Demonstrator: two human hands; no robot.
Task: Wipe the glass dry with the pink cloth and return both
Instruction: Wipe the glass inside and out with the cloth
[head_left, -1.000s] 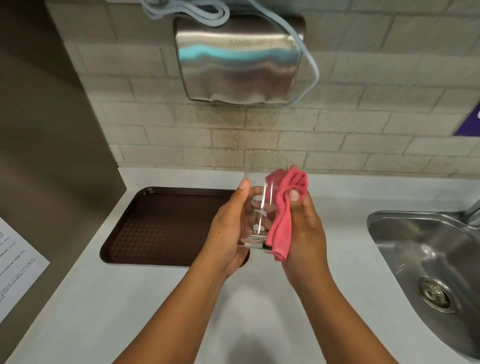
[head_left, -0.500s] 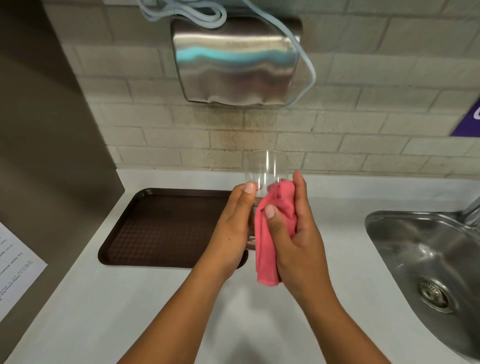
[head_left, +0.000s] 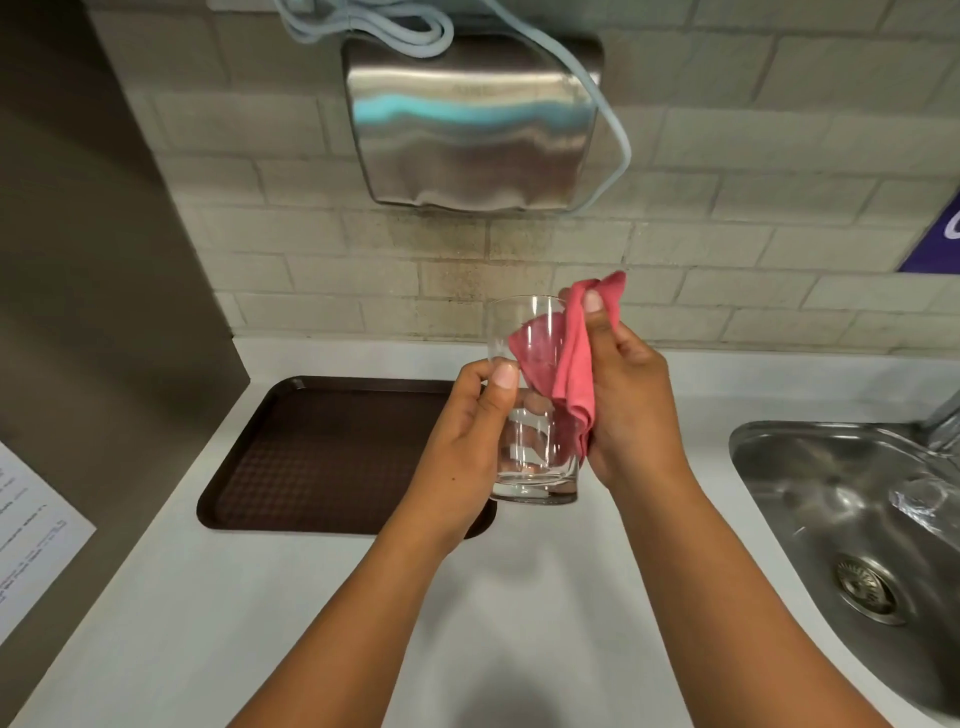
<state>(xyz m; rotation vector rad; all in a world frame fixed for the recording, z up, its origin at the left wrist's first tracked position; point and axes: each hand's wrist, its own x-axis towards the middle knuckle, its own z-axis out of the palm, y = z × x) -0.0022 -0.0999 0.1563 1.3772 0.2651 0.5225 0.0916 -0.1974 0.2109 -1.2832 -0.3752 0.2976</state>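
A clear drinking glass (head_left: 524, 457) is held upright above the white counter, its mouth up. My left hand (head_left: 462, 452) grips it from the left, thumb on the front wall. My right hand (head_left: 631, 400) holds the pink cloth (head_left: 574, 374) against the glass's right side and rim. A fold of the cloth shows through the glass wall near the top; whether it is inside or behind the glass I cannot tell.
A brown plastic tray (head_left: 322, 457) lies on the white counter (head_left: 260, 623) left of the hands. A steel sink (head_left: 852, 519) with a drain is at the right. A steel wall dispenser (head_left: 467, 119) hangs above. A dark panel with a paper sheet (head_left: 31, 540) stands at the left.
My right hand has moved the cloth up from the glass's lower side to its rim. The glass sits lower in my left hand's grip, with more of its base showing.
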